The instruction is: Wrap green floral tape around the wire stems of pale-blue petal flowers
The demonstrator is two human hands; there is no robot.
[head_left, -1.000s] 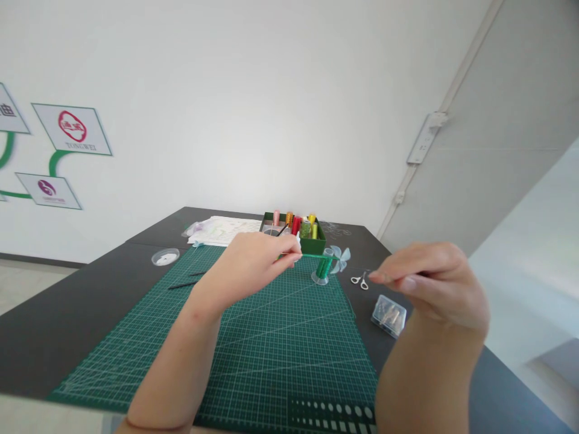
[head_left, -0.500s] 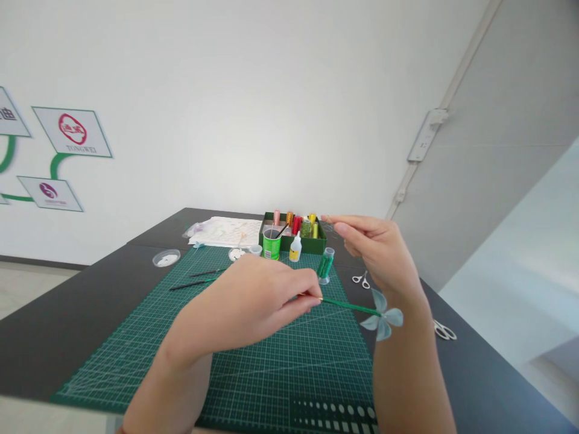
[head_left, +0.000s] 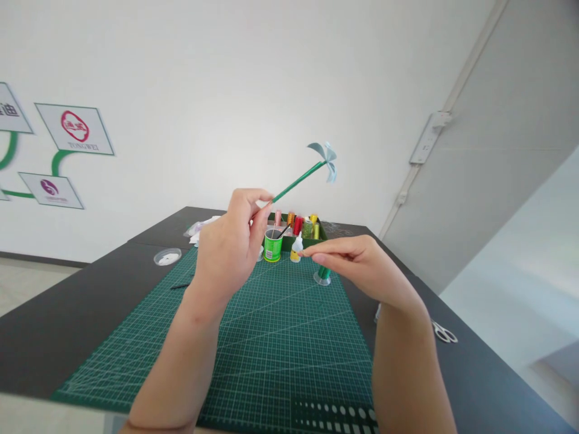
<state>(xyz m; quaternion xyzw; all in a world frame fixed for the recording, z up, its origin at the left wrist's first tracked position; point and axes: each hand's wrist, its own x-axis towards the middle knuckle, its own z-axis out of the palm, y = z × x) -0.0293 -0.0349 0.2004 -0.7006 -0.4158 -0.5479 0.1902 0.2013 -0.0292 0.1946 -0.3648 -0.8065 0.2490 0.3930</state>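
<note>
My left hand (head_left: 228,250) pinches the lower end of an artificial flower (head_left: 298,181), raised above the far part of the table. Its stem is wrapped in green and slants up to the right, ending in pale blue petals (head_left: 330,160). Lower and to the right, my right hand (head_left: 364,265) has its thumb and forefinger pressed together. Whatever lies in that pinch is too small to make out. Just behind those fingers stands a spool of green thread (head_left: 322,277), partly covered by the hand. A glue bottle (head_left: 295,252) shows near the fingertips.
A green cutting mat (head_left: 280,337) spreads over the black table. At the back stand a green can (head_left: 272,247) with brushes and a green box (head_left: 322,228) of coloured thread spools. A clear dish (head_left: 167,257) sits left, white-handled scissors (head_left: 444,333) right.
My left hand has risen and turned, swinging the flower from low right to high above the box. My right hand has come down and left, still pinched, now in front of the thread spool.
</note>
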